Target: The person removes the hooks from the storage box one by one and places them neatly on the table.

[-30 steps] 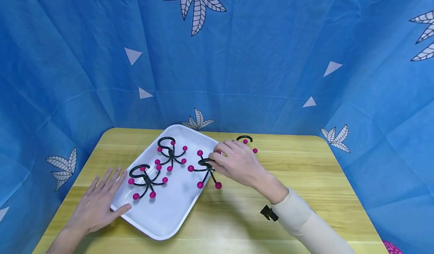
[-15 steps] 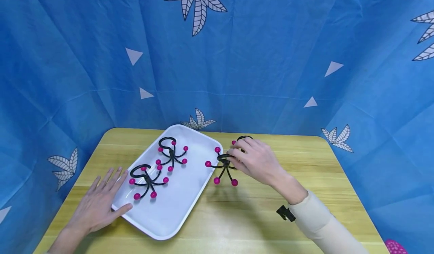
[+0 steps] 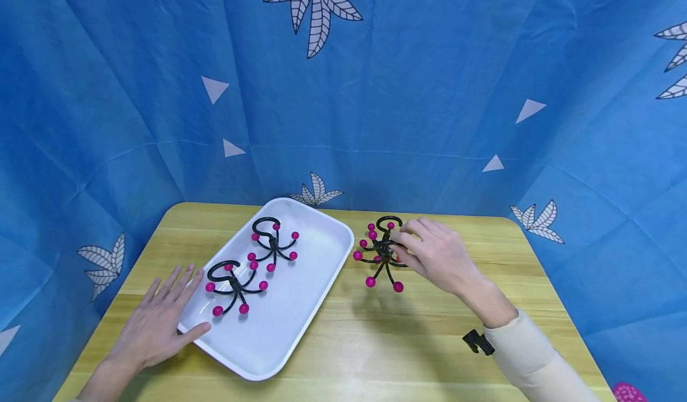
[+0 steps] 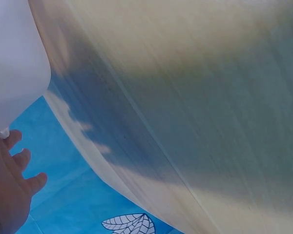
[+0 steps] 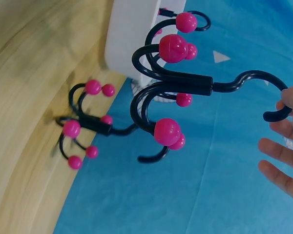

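My right hand (image 3: 437,256) pinches the curved top of a black multi-arm hanging hook (image 5: 190,83) with pink ball tips. That hook hangs arms down above the table, to the right of the tray. Behind it stands a similar hook (image 5: 95,124) on the table, partly covered by the held one in the head view. Two more hooks, one farther back (image 3: 272,244) and one nearer (image 3: 235,284), stand in the white tray (image 3: 263,336). With fingers straight, my left hand (image 3: 155,324) rests at the tray's left edge, its thumb over the rim.
The wooden table (image 3: 483,283) carries the tray at an angle, left of the middle. A blue curtain (image 3: 418,92) with leaf prints closes off the back and sides. A pink dotted thing (image 3: 627,392) shows beyond the table's right edge.
My right hand has carried its hook rightward, from over the tray's right edge to above the table, in front of the standing hook. The left hand and the tray have stayed put.
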Motion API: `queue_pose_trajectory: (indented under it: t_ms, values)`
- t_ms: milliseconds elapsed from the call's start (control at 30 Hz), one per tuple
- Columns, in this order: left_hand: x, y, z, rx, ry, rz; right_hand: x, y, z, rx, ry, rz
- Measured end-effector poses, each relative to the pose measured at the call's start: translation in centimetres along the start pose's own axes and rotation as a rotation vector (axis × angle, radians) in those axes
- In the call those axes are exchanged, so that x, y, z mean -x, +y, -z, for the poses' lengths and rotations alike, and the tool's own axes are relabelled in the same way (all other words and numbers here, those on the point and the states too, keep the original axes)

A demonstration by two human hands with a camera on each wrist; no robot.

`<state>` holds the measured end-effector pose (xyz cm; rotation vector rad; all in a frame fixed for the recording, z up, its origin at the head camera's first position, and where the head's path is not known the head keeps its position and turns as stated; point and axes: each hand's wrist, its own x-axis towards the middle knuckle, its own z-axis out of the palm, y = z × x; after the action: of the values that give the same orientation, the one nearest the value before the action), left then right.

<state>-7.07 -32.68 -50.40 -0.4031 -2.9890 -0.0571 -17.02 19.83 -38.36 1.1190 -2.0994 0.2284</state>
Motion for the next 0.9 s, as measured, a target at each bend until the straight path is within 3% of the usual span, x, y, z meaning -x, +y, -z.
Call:
queue_pose_trajectory:
  t_ms: [267, 600, 900]
  values:
    - [0.0, 0.0, 0.1, -0.002, 0.004, 0.002, 1.6, 1.2, 1.0, 0.033, -0.019, -0.007]
    - [-0.1, 0.1, 0.4, 0.016, -0.054, 0.031, 3.4, 3.2, 1.8, 0.074, -0.067, -0.016]
    - [-0.1, 0.0, 0.3, 0.016, -0.055, 0.031, 5.0, 5.3, 2.0, 0.093, -0.119, -0.037]
